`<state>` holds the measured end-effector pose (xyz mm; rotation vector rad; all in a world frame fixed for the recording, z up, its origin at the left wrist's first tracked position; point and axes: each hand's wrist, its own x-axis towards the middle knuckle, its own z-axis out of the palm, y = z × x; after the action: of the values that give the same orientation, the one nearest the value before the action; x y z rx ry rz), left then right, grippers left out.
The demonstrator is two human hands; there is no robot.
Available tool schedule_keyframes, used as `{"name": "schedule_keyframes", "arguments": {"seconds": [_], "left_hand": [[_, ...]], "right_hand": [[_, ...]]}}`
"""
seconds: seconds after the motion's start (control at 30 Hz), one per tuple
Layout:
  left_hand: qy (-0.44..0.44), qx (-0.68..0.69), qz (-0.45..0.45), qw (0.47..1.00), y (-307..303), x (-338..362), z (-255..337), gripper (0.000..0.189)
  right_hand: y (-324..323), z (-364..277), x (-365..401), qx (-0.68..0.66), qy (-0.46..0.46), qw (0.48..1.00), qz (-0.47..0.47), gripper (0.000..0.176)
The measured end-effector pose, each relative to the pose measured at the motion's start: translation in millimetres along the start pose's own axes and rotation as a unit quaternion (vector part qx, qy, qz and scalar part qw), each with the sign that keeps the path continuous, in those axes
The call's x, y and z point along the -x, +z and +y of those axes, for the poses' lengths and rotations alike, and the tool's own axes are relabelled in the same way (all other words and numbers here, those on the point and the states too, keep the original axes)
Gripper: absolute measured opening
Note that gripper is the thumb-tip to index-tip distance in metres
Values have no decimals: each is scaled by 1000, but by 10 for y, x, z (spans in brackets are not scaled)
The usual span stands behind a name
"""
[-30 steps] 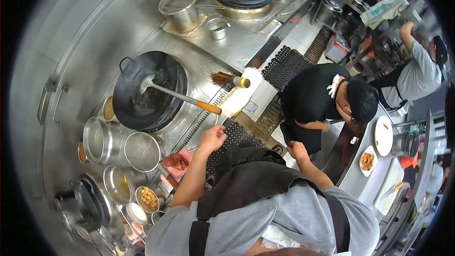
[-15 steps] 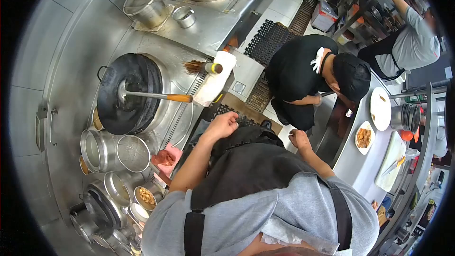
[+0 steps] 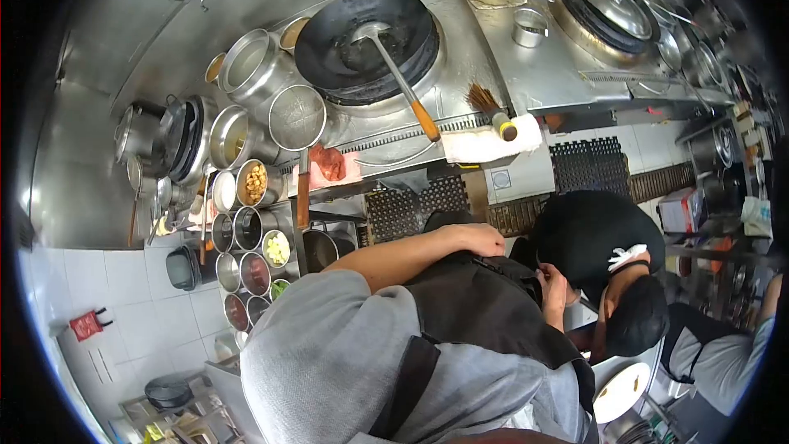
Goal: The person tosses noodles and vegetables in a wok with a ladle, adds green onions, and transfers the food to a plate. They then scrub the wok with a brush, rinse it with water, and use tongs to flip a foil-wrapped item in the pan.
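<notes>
My left hand [image 3: 481,238] rests against the waist of my dark apron [image 3: 485,304], its fingers curled; whether they hold anything is hidden. Near the apron's other edge is my right hand [image 3: 555,292], fingers bent close together, their tips partly out of sight. Beyond my hands stands a black wok [image 3: 325,41] on the stove. A wok ladle [image 3: 394,70] with a wooden handle lies in it, the handle over the front edge. To the right, a bristle brush [image 3: 491,111] lies on a folded white towel [image 3: 526,141].
A long-handled strainer [image 3: 297,117] rests beside metal pots [image 3: 246,66]. Several ingredient tins, one with yellow pieces [image 3: 277,248], stand at left. A co-worker [image 3: 596,234] in black bends close on my right. Another person [image 3: 711,353] is farther right. A lidded pan [image 3: 612,8] sits at back right.
My view and body have turned left, so the stove now lies ahead. Both hands have come in from my sides to my apron. The ladle remains in the wok.
</notes>
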<state>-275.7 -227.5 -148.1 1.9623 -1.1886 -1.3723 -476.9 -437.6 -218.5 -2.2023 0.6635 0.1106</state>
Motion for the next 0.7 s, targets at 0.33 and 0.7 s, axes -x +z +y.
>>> {"name": "schedule_keyframes", "arguments": {"seconds": [0.33, 0.7], "left_hand": [[-52, 85, 55, 994, -259, -235, -99, 37], [46, 169, 176, 969, -1549, -1735, 21, 32]], "right_hand": [[-607, -276, -912, 187, -113, 968, 122, 20], [-1043, 94, -1237, 163, -61, 971, 163, 18]]}}
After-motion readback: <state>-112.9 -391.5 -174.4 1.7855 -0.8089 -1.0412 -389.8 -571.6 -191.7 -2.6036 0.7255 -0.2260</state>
